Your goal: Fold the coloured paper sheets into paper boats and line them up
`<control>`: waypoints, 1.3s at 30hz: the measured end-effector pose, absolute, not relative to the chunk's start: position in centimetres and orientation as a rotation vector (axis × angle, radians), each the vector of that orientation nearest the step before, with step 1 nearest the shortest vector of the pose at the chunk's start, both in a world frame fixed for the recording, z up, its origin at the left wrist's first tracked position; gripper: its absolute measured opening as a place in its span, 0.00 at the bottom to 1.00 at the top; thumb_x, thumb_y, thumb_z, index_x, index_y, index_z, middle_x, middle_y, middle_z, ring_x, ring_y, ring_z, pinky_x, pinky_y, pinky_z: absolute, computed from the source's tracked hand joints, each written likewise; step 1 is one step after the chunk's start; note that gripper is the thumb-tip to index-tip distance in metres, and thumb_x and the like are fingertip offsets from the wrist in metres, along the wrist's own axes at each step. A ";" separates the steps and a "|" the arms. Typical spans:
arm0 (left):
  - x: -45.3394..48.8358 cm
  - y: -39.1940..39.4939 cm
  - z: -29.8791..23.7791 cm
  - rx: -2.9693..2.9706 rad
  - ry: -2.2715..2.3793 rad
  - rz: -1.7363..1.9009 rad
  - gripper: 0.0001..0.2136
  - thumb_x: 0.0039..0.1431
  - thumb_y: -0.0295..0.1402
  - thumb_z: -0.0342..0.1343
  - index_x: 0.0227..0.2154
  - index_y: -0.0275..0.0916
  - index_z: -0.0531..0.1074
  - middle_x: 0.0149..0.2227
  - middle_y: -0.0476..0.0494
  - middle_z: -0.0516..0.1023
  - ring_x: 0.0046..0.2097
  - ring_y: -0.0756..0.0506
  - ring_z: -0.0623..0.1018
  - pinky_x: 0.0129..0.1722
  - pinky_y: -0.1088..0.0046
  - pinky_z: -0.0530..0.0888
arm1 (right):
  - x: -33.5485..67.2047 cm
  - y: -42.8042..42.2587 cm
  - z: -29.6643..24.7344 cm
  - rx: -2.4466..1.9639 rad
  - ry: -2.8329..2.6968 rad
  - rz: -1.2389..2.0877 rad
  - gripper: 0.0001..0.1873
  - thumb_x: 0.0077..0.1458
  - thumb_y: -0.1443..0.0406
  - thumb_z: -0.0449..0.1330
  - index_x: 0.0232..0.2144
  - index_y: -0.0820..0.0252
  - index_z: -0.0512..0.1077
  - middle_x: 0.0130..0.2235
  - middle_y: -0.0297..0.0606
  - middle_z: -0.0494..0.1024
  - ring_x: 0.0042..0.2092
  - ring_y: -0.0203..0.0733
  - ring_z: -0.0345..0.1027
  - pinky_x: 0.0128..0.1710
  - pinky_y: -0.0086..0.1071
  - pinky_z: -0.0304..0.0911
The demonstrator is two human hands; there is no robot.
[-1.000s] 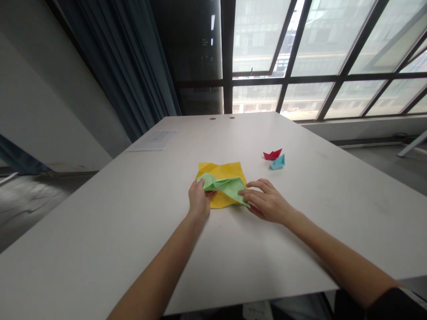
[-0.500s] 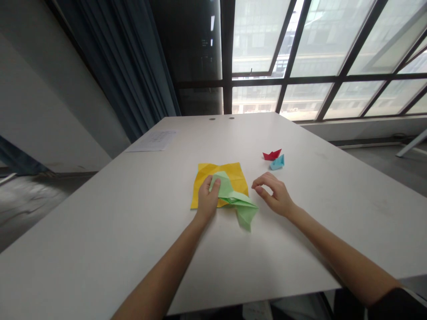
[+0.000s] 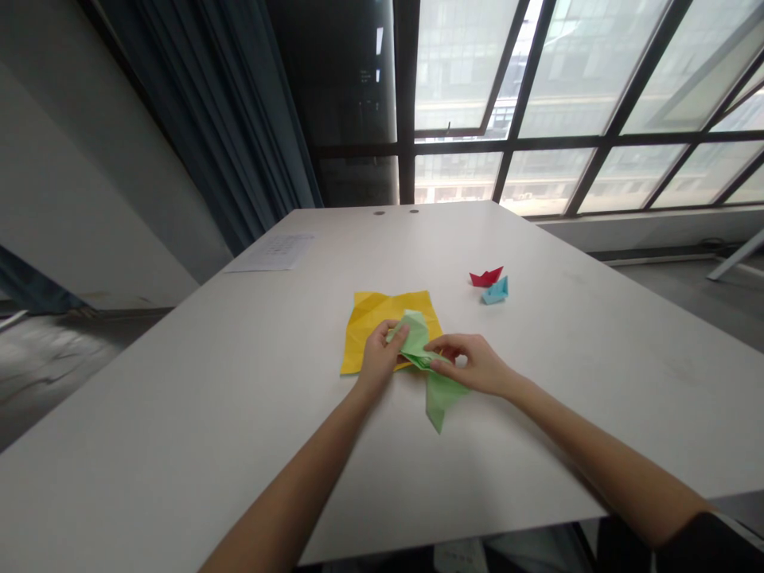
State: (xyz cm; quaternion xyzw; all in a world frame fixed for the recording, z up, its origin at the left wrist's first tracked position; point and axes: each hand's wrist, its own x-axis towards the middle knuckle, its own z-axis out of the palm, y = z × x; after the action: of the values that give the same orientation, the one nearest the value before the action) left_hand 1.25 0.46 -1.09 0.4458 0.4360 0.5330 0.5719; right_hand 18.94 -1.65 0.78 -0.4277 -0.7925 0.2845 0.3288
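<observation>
A partly folded piece of light green origami paper [image 3: 442, 391] is held between my two hands, with a pointed flap hanging toward me. My left hand [image 3: 380, 350] pinches its upper left part between thumb and fingers. My right hand [image 3: 471, 364] grips the folds at its right side, thumb below and fingers above. Beneath the green paper a creased yellow sheet [image 3: 361, 322] lies on the white table, partly hidden by my left hand and the green paper.
Beyond my right hand sit a small red paper boat [image 3: 486, 278] and a blue paper boat [image 3: 495, 292], close together. A printed sheet [image 3: 271, 253] lies near the left edge of the white table [image 3: 239, 430]. Windows and a blue curtain [image 3: 220, 103] stand behind.
My right hand has moved left and taken hold of the green paper's right side. My left hand has shifted slightly right with the paper, and its lower flap now hangs differently.
</observation>
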 end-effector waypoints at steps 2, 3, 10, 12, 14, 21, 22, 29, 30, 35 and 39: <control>1.4 0.2 -0.8 0.968 0.966 1.207 0.18 0.41 0.42 0.62 0.33 0.39 0.63 0.28 0.51 0.73 0.26 0.50 0.74 0.23 0.75 0.72 | 19.0 -1.5 0.7 -1.158 -1.993 0.730 0.16 0.50 0.57 0.57 0.37 0.61 0.73 0.32 0.39 0.77 0.29 0.36 0.68 0.30 0.31 0.65; 1.5 0.0 -0.7 0.962 0.952 1.187 0.20 0.40 0.41 0.63 0.34 0.40 0.63 0.30 0.50 0.74 0.27 0.50 0.75 0.23 0.76 0.73 | 19.0 -1.4 0.7 -1.174 -1.952 0.727 0.16 0.50 0.57 0.57 0.37 0.61 0.73 0.32 0.39 0.77 0.29 0.37 0.68 0.31 0.31 0.65; 1.6 -0.2 -0.6 0.933 0.919 1.120 0.21 0.37 0.34 0.66 0.35 0.37 0.65 0.31 0.45 0.76 0.28 0.49 0.76 0.23 0.77 0.73 | 19.0 -1.3 0.5 -1.149 -1.841 0.874 0.15 0.51 0.57 0.56 0.37 0.61 0.73 0.32 0.39 0.78 0.32 0.39 0.71 0.34 0.33 0.67; 1.6 -0.2 -0.5 0.894 0.892 1.133 0.19 0.37 0.32 0.65 0.34 0.37 0.65 0.30 0.46 0.76 0.27 0.50 0.76 0.23 0.77 0.73 | 19.1 -1.1 0.4 -1.113 -1.808 0.947 0.15 0.52 0.58 0.55 0.37 0.61 0.73 0.33 0.39 0.78 0.33 0.41 0.71 0.34 0.33 0.67; 1.5 -0.1 -0.5 0.854 0.865 1.150 0.18 0.38 0.32 0.64 0.33 0.37 0.65 0.28 0.47 0.76 0.26 0.50 0.76 0.24 0.76 0.73 | 19.3 -0.9 0.3 -1.065 -1.787 1.011 0.15 0.53 0.58 0.53 0.37 0.61 0.73 0.33 0.38 0.78 0.34 0.41 0.71 0.34 0.33 0.66; 1.6 0.0 -0.6 0.872 0.890 1.132 0.16 0.39 0.33 0.62 0.32 0.38 0.65 0.23 0.53 0.73 0.22 0.52 0.72 0.22 0.76 0.71 | 19.4 -0.3 -0.5 -1.178 -1.812 0.898 0.12 0.51 0.65 0.51 0.32 0.61 0.74 0.28 0.34 0.76 0.29 0.38 0.69 0.29 0.30 0.64; 1.7 -0.1 -0.6 0.893 0.900 1.126 0.16 0.39 0.32 0.62 0.32 0.38 0.65 0.24 0.53 0.72 0.22 0.52 0.72 0.22 0.77 0.71 | 19.4 -0.3 -0.6 -1.209 -1.826 0.859 0.11 0.50 0.66 0.52 0.31 0.61 0.74 0.27 0.33 0.76 0.28 0.38 0.68 0.28 0.30 0.63; 1.8 0.0 -1.3 0.952 0.999 1.138 0.11 0.40 0.31 0.59 0.29 0.38 0.65 0.19 0.55 0.70 0.18 0.53 0.69 0.17 0.80 0.67 | 19.2 -0.8 -0.1 -1.240 -1.951 0.645 0.07 0.48 0.65 0.55 0.26 0.60 0.72 0.23 0.32 0.74 0.24 0.34 0.64 0.25 0.27 0.60; 1.8 0.2 -1.5 0.948 1.020 1.156 0.10 0.40 0.30 0.58 0.28 0.37 0.66 0.18 0.55 0.69 0.17 0.54 0.69 0.17 0.80 0.66 | 19.2 -0.9 0.1 -1.233 -1.957 0.627 0.07 0.48 0.64 0.56 0.25 0.60 0.72 0.22 0.32 0.73 0.24 0.34 0.64 0.25 0.27 0.59; 1.6 0.8 -1.9 0.904 1.086 1.236 0.07 0.38 0.26 0.55 0.26 0.36 0.67 0.19 0.52 0.72 0.18 0.52 0.70 0.18 0.79 0.68 | 19.3 -0.8 0.6 -1.192 -1.832 0.728 0.10 0.48 0.58 0.58 0.23 0.60 0.70 0.22 0.33 0.73 0.24 0.35 0.64 0.24 0.28 0.60; 1.4 0.7 -1.3 0.823 1.054 1.271 0.09 0.39 0.25 0.56 0.28 0.36 0.66 0.23 0.51 0.74 0.22 0.52 0.73 0.21 0.78 0.71 | 19.8 -0.2 0.5 -1.130 -1.564 0.911 0.15 0.47 0.54 0.58 0.25 0.61 0.69 0.22 0.34 0.72 0.24 0.35 0.65 0.23 0.28 0.61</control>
State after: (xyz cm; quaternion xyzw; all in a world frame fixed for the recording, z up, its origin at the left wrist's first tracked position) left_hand 1.40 0.67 -1.34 0.3555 0.4556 0.5492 0.6038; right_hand 19.82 -0.24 0.55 -0.4637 -0.6419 0.3739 0.4828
